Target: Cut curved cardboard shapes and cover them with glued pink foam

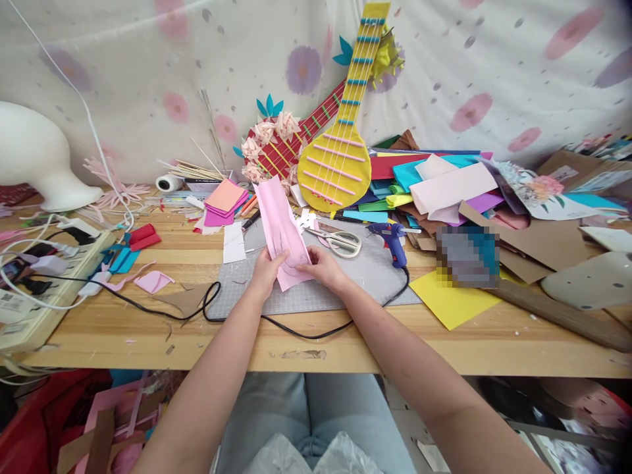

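A long pink foam strip [279, 222] lies on the grey cutting mat [345, 276], running away from me. My left hand [265, 271] grips its near left edge, fingers closed on it. My right hand [322, 266] pinches the near right edge of the same strip. Scissors [340, 239] lie on the mat just beyond my right hand. A blue glue gun [392, 238] stands at the mat's right side, its black cord [207, 308] looping across the bench in front of my arms.
A yellow and red paper guitar [340, 138] leans at the back wall. Heaped coloured paper and cardboard [444, 191] fills the right side. A yellow sheet [451, 299] lies near the mat. A power strip with cables [44, 270] sits at the left, with a white form [39, 158].
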A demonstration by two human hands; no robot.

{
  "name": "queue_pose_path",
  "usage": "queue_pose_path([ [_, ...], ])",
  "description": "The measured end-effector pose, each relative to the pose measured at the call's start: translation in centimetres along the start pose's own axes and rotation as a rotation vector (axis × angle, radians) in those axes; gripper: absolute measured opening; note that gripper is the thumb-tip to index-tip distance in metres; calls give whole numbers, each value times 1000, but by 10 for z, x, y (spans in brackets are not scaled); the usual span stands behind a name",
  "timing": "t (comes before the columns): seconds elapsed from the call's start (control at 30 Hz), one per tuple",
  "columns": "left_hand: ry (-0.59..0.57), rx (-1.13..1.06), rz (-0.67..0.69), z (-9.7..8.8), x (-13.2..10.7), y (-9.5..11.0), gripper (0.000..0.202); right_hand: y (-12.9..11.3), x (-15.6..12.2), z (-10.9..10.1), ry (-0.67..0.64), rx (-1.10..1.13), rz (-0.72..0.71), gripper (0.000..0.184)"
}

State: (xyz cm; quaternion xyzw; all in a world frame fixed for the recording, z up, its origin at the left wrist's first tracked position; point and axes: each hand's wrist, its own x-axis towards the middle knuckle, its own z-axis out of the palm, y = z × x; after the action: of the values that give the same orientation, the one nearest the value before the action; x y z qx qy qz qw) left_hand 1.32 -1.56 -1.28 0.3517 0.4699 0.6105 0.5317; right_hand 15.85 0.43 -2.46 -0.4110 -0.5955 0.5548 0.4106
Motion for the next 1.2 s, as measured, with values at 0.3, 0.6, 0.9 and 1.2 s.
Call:
queue_pose_path([
  [0.3,26,44,42,-2,1,0,52,-3,0,-3,103,-53,-60,33],
  [0.6,8,-16,-11,-3,-1,5,51,0,4,-7,93,31,-35,27],
  [0.9,117,10,42,-6,5,3,48,-4,-1,-11,-7,7,59,30],
  [1.2,-57,104,-39,-5,-2,6,50,-6,1,-15,81,3,66,28],
])
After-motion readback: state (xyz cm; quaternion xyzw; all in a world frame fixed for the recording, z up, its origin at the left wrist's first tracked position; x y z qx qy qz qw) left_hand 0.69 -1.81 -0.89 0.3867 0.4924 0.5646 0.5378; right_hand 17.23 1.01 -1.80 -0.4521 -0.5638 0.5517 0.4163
